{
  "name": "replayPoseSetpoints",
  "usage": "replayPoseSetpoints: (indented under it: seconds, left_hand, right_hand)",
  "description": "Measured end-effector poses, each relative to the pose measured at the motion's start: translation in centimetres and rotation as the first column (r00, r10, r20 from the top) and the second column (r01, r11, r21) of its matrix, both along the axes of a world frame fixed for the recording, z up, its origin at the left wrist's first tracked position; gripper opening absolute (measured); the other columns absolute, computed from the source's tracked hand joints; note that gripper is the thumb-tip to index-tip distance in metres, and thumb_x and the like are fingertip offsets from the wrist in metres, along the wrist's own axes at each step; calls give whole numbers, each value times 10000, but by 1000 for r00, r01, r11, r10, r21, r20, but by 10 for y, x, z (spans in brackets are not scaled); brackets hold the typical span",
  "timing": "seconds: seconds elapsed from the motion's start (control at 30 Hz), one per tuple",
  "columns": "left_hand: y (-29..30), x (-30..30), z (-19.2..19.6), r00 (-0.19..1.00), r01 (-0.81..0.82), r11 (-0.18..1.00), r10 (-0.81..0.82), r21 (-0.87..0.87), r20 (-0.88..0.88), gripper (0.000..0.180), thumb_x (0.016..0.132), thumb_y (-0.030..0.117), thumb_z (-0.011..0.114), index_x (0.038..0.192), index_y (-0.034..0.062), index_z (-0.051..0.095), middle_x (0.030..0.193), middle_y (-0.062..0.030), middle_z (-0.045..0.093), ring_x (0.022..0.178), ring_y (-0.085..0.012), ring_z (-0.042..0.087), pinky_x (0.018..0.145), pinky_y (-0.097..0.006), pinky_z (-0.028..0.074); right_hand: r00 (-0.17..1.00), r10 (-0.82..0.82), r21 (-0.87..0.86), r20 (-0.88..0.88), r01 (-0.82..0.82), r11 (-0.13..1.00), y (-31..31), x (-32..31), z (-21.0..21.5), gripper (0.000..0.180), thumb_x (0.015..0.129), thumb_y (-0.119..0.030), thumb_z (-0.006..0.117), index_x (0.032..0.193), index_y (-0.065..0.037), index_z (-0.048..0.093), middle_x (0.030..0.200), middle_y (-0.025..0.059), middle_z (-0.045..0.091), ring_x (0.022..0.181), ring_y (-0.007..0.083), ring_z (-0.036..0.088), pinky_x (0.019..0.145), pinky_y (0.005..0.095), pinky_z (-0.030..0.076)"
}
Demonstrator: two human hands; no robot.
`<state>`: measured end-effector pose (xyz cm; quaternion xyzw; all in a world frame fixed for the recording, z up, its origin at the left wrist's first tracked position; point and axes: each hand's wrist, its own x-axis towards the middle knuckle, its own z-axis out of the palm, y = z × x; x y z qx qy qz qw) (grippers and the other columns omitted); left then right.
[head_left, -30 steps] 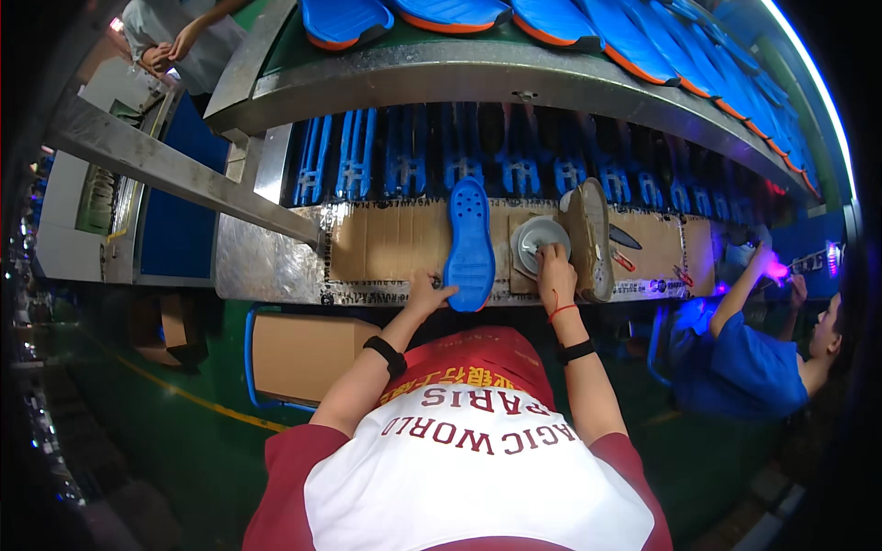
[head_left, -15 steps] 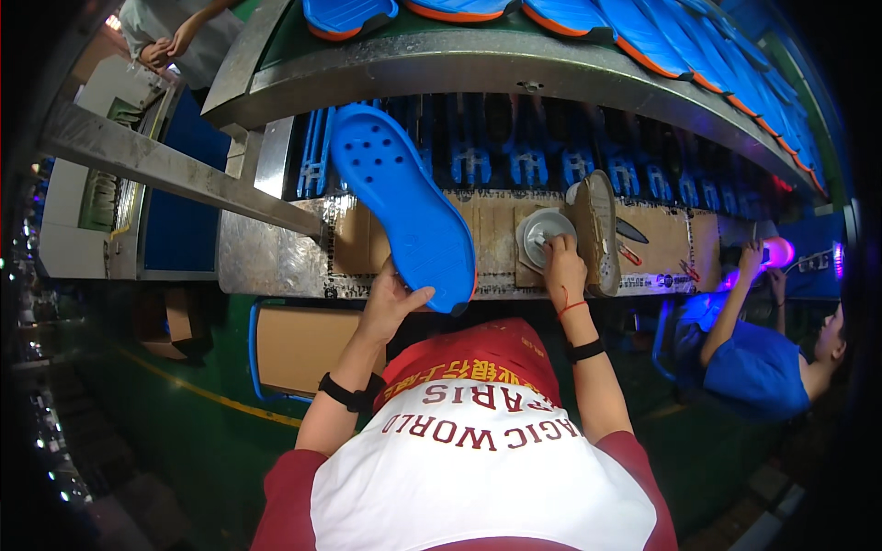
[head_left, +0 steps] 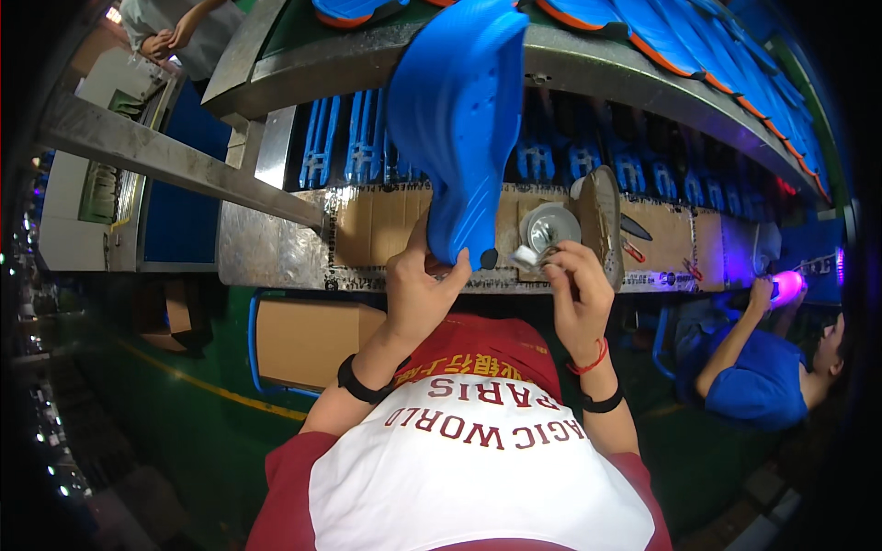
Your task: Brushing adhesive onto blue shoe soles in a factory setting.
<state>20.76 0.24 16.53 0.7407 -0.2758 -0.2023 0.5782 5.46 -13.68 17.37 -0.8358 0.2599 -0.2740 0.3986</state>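
My left hand point(head_left: 418, 286) grips a blue shoe sole point(head_left: 459, 119) by its lower end, where a black patch shows. The sole stands on edge, turned so its curved side faces me, and its top overlaps the metal rail. My right hand point(head_left: 583, 292) is closed with fingertips pinching a small white piece point(head_left: 526, 256), blurred, its kind unclear. That piece is just right of the sole's lower end, apart from it. Behind it a small white bowl point(head_left: 568, 223) sits on the cardboard-covered bench point(head_left: 377, 225).
Right of the bowl stand a worn, upright tan container point(head_left: 604, 216), a dark blade point(head_left: 634, 227) and a red-handled tool point(head_left: 633, 252). More blue soles point(head_left: 661, 55) line the raised conveyor beyond the metal rail point(head_left: 312, 81). A co-worker in blue point(head_left: 758, 376) sits at right.
The blue sole has been tipped up and turned onto its edge, moving right. My right hand has come out of the bowl toward me with the small white piece.
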Motion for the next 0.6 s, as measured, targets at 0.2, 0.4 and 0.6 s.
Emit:
replayPoseSetpoints:
  seconds: [0.2,0.4,0.6]
  left_hand:
    - [-5,-3,14,998,19,999,-21,26,60,522,779,15,653,1259,-66,466,856,-184,672,741,-221,697,665,-296,564]
    - [-5,-3,17,997,11,1000,-11,0,79,519,782,7,645,1266,-53,465,844,-174,671,732,-216,697,657,-295,563]
    - [-4,-1,17,992,13,1000,-12,-8,124,525,777,2,641,1269,-48,464,826,-174,668,713,-227,698,646,-297,564]
  right_hand:
    - [996,87,-101,36,-83,991,11,17,11,125,791,42,647,906,12,607,949,141,612,654,244,614,569,285,490]
    - [991,134,-188,-29,-137,972,10,17,8,138,787,27,660,911,8,606,971,141,620,666,276,635,569,313,507]
    - [990,143,-85,13,-141,986,10,20,7,119,793,32,653,905,16,615,956,142,632,666,259,639,571,296,504]
